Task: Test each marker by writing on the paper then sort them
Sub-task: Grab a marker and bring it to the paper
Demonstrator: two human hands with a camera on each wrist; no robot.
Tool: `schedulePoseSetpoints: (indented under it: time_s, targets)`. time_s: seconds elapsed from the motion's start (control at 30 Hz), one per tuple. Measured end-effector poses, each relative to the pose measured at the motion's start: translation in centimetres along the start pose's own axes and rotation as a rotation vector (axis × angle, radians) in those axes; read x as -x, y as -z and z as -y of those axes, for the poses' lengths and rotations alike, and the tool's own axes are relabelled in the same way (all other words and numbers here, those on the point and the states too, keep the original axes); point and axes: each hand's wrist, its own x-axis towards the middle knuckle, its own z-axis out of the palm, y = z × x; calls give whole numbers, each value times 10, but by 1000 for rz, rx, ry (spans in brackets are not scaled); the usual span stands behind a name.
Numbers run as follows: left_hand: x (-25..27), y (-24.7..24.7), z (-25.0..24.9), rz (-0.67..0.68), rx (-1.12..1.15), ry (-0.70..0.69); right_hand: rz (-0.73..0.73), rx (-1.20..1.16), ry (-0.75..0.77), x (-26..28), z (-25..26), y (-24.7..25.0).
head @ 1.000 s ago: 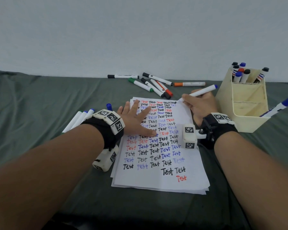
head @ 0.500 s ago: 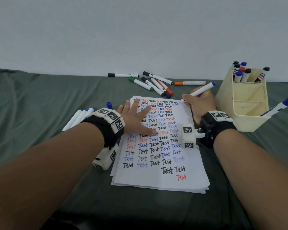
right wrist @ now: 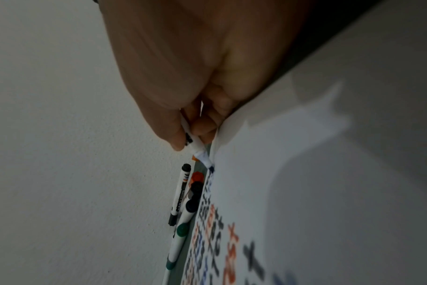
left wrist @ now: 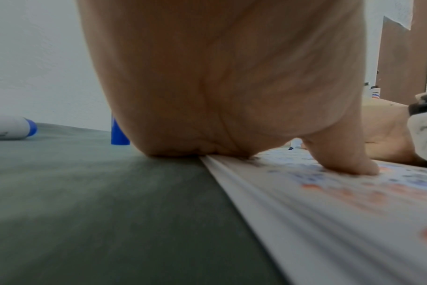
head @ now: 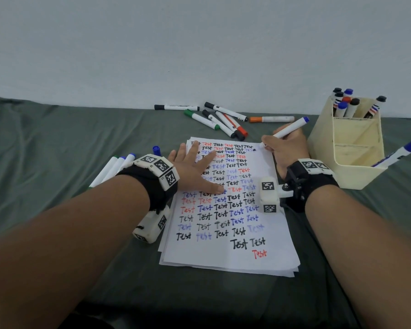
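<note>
A white sheet of paper (head: pixel 266 236) covered with rows of the word "Test" lies on the green cloth. My left hand (head: pixel 195 167) lies flat on its upper left part, fingers spread, thumb (left wrist: pixel 349 160) pressing the sheet. My right hand (head: pixel 285 148) grips a blue marker (head: pixel 287 130) like a pen, its uncapped tip (right wrist: pixel 210 167) touching the paper's top right corner. The marker's blue cap (head: pixel 156 150) stands upright on the cloth left of my left hand.
Several loose markers (head: pixel 223 121) lie beyond the paper near the wall. Three markers (head: pixel 114 166) lie side by side at the left. A cream organiser (head: pixel 347 162) at the right holds several markers in its back compartment and one blue marker (head: pixel 403 150) in front.
The right hand and its marker have shifted slightly left, bringing the tip onto the paper's top right corner. The left hand has stayed in place.
</note>
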Motion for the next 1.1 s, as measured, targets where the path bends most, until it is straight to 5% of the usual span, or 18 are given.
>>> schedulePoseSetpoints:
  time_s: [0.33, 0.77, 0.97, 1.1]
  targets:
    - [1, -1, -1, -23, -15, 0, -117, -456, -91, 26, 18, 4]
    - [3, -2, -1, -78, -23, -14, 194, -957, -339, 98, 24, -9]
    - [14, 7, 8, -458, -71, -104, 323, -712, -185, 102, 26, -11]
    - [20, 13, 42, -638, -71, 90, 309, -710, -213, 104, 26, -11]
